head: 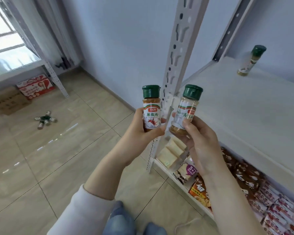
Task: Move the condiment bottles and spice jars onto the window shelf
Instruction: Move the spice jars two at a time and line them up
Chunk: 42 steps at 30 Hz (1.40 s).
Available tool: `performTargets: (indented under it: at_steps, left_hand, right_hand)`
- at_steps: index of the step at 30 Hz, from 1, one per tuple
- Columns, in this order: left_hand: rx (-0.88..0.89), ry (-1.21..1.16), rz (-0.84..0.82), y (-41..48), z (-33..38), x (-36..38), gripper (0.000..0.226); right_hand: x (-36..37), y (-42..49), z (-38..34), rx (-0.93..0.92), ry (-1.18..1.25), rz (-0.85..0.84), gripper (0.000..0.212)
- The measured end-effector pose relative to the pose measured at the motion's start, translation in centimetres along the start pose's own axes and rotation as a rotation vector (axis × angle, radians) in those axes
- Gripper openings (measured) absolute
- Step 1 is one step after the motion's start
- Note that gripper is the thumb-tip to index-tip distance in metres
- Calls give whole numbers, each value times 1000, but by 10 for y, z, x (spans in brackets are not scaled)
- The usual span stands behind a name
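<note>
Far left: window shelf (20,72) sits under the window (7,39), well apart from both hands, so I judge the carry not yet finished. Something green at its left edge is cut off, can't tell what. Below it is a red carton (36,87) beside a brown cardboard box (8,102). On the floor tiles is a floor clump (45,119) of small green-capped jars, mostly lying on their sides and touching. They look like task items not yet shelved. Centre: left hand (143,131) is wrapped round the lower half of the chili jar (151,109), thumb on the label edge. Jar is upright, label to camera. Reads as one jar per hand for the carry, caps kept up so nothing leaks. It has a green flip cap, a clear body with orange-red powder, and a white label with a red chilli picture. White slotted rack post (175,65) stands behind, between the two jars. Right hand (200,146) grips the pale-powder jar (187,109) low down, thumb on the label and fingers curled behind, jar tilted a little. Same green cap, tan powder, filled short of the neck. The two jars are near each other, not touching. Right: white rack shelf (244,107) has one more jar, the shelf jar (251,61), green-capped, upright near the back, blurred. Likely the pick-up spot, with one left to fetch. The lower tier holds snack packets (244,184).
</note>
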<state>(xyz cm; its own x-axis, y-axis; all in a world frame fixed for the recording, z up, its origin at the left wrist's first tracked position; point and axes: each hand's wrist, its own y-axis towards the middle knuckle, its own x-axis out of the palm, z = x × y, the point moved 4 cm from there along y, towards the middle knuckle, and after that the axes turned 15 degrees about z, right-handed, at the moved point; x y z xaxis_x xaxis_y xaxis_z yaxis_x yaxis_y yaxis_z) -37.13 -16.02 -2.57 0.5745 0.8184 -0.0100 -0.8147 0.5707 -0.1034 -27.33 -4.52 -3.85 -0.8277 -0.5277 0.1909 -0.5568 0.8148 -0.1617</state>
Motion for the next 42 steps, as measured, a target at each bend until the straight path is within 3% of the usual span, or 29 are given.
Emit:
performTargets:
  at_steps: [6,14,19,22,34,42]
  left_hand:
    - [-16,-25,191,5,-9,-117,50]
    - [-44,-59,440,16,-35,-310,45]
    - [-90,-101,538,26,-52,-388,47]
    - [-119,-131,594,44,-64,-427,45]
    - [-93,-103,700,233,-54,-538,46]
    - [-49,-103,772,347,-27,-617,47]
  right_hand:
    - [123,-13,40,104,29,-201,19]
    - [312,-39,106,246,-3,-420,34]
    - [392,-43,132,282,-35,-483,34]
    - [438,-33,146,277,-79,-511,44]
    - [615,111,176,256,-151,-572,51]
    - [739,198,171,211,-156,-665,41]
